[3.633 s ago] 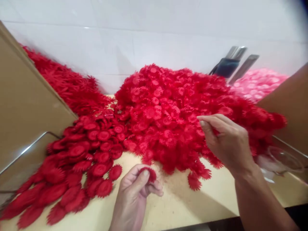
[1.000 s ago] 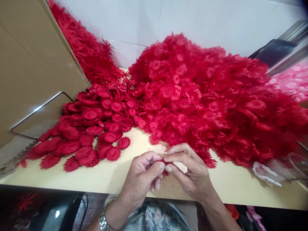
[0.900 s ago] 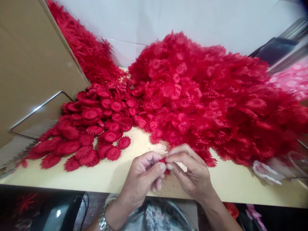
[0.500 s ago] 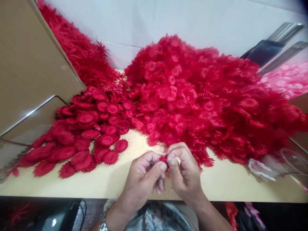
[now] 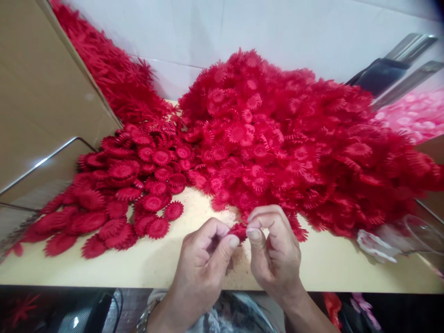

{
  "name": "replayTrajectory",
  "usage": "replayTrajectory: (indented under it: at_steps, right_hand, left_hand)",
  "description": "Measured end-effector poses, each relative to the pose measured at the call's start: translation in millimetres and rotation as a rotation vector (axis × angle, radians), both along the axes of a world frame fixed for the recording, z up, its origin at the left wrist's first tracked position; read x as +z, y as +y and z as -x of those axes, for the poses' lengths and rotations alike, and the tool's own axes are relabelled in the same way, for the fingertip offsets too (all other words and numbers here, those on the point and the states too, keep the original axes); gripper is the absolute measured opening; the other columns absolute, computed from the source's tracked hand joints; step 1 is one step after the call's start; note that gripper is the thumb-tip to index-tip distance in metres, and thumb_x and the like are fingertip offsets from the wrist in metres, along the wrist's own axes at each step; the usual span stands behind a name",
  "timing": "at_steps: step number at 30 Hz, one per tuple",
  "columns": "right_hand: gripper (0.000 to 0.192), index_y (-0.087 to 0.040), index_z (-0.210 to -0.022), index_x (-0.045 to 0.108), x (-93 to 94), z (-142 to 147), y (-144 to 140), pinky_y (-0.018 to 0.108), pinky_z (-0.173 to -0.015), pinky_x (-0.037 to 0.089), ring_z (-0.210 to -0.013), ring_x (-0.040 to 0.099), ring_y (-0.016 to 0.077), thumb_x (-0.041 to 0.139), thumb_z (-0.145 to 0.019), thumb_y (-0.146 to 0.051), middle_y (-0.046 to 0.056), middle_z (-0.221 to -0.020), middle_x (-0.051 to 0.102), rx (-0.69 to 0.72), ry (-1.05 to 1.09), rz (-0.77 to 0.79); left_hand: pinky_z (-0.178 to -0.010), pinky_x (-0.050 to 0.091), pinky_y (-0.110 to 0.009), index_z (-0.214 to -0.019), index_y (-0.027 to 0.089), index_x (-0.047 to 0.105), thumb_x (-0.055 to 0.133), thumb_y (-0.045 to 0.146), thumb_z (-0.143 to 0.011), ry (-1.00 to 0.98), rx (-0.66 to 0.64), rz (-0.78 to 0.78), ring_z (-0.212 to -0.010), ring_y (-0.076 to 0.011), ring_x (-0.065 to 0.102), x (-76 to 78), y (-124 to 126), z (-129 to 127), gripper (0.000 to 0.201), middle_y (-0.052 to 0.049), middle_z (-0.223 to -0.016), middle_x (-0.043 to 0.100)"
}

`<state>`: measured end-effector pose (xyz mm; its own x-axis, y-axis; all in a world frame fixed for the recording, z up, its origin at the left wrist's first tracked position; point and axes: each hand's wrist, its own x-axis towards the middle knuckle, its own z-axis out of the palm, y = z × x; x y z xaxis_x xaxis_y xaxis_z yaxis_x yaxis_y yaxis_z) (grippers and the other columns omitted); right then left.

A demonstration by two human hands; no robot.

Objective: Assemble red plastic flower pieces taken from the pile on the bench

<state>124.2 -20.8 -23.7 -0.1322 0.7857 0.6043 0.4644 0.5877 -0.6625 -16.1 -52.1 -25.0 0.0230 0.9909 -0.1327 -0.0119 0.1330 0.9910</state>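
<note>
The left hand (image 5: 203, 259) and the right hand (image 5: 274, 252) meet just above the front edge of the worktop (image 5: 156, 266). Both are closed with thumb and fingertips around one small red plastic flower piece (image 5: 239, 230), which sits between the two hands and is mostly hidden by the fingers. I cannot tell if it is one piece or two pressed together.

Behind the hands rises a very large heap of loose red flower pieces (image 5: 294, 143); it reaches up to the white wall (image 5: 277, 32) and touches the worktop just beyond the fingers. To the left lies a smaller, flatter group of red flower discs (image 5: 128, 185), spread toward a cardboard sheet (image 5: 41, 101). Further back on the left is a pile of thin, spiky red pieces (image 5: 114, 83), and at the right edge a pink heap (image 5: 412, 115).

Judging from the sizes, the smaller flat group seems to be the finished part, and the big heap is what remains. So the work appears far from its end, with only a small share done.
</note>
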Motion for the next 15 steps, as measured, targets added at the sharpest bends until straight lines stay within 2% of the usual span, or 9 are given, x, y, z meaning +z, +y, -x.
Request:
replayTrajectory:
  at_steps: [2,4,7,10,11,13,15]
  right_hand:
    - [0.012,-0.019,-0.079,0.047,5.1,-12.2,6.9,0.028,-0.060,0.041,-0.071,0.050,0.0148,0.041,-0.086,-0.012,0.003,-0.078,0.049,-0.148,0.133,-0.018]
    - [0.009,-0.020,-0.079,0.050,14.2,-28.2,18.1,0.029,-0.062,0.041,-0.070,0.052,0.0149,0.045,-0.086,-0.017,0.003,-0.078,0.051,-0.305,0.194,-0.097]
    - [0.006,-0.019,-0.077,0.056,35.1,-56.4,43.1,0.030,-0.063,0.042,-0.068,0.056,0.0161,0.055,-0.081,-0.022,0.003,-0.072,0.057,-0.482,-0.106,-0.308]
    - [0.013,-0.017,-0.079,0.061,57.0,-89.4,75.5,0.032,-0.065,0.045,-0.068,0.060,0.0191,0.050,-0.083,-0.022,0.006,-0.072,0.063,-0.728,-0.408,-0.488]
    - [0.016,-0.017,-0.082,0.062,62.3,-100.7,86.3,0.035,-0.070,0.046,-0.075,0.061,0.0222,0.047,-0.085,-0.021,0.008,-0.077,0.064,-0.746,-0.500,-0.466]
    - [0.023,-0.019,-0.086,0.062,68.4,-120.6,103.9,0.040,-0.078,0.046,-0.089,0.060,0.0269,0.039,-0.087,-0.023,0.010,-0.086,0.065,-0.733,-0.698,-0.324]
    - [0.022,-0.021,-0.087,0.061,69.3,-133.1,112.6,0.046,-0.085,0.044,-0.097,0.058,0.0288,0.039,-0.087,-0.023,0.009,-0.092,0.065,-0.695,-0.797,-0.231]
  left_hand:
    - [-0.041,0.037,-0.019,-0.064,0.019,0.046,0.054,0.038,-0.080,-0.098,0.112,0.057,-0.040,-0.0089,0.046,-1.3,0.3,1.8,0.026,0.005,-0.045,0.051]
    - [-0.041,0.039,-0.019,-0.065,0.018,0.049,0.057,0.036,-0.079,-0.171,0.147,0.089,-0.041,-0.0092,0.048,-3.5,1.9,2.8,0.024,0.003,-0.046,0.054]
    - [-0.047,0.045,-0.022,-0.069,0.016,0.055,0.060,0.034,-0.077,-0.277,0.040,0.091,-0.047,-0.0114,0.054,-5.0,7.0,2.5,0.021,0.000,-0.052,0.059]
    - [-0.050,0.049,-0.025,-0.071,0.015,0.055,0.061,0.027,-0.075,-0.442,0.068,0.149,-0.051,-0.0136,0.058,-3.1,11.9,2.0,0.014,-0.001,-0.057,0.060]
    - [-0.050,0.050,-0.026,-0.072,0.015,0.055,0.061,0.025,-0.075,-0.497,0.087,0.177,-0.052,-0.0144,0.060,-2.1,12.8,2.1,0.012,0.000,-0.058,0.060]
    - [-0.052,0.052,-0.028,-0.073,0.015,0.055,0.060,0.020,-0.074,-0.591,0.096,0.227,-0.054,-0.0161,0.062,-0.7,13.3,2.4,0.008,-0.001,-0.060,0.062]
    - [-0.052,0.053,-0.029,-0.074,0.014,0.055,0.057,0.017,-0.073,-0.663,0.102,0.257,-0.055,-0.0179,0.064,-0.4,13.2,2.5,0.005,-0.002,-0.060,0.063]
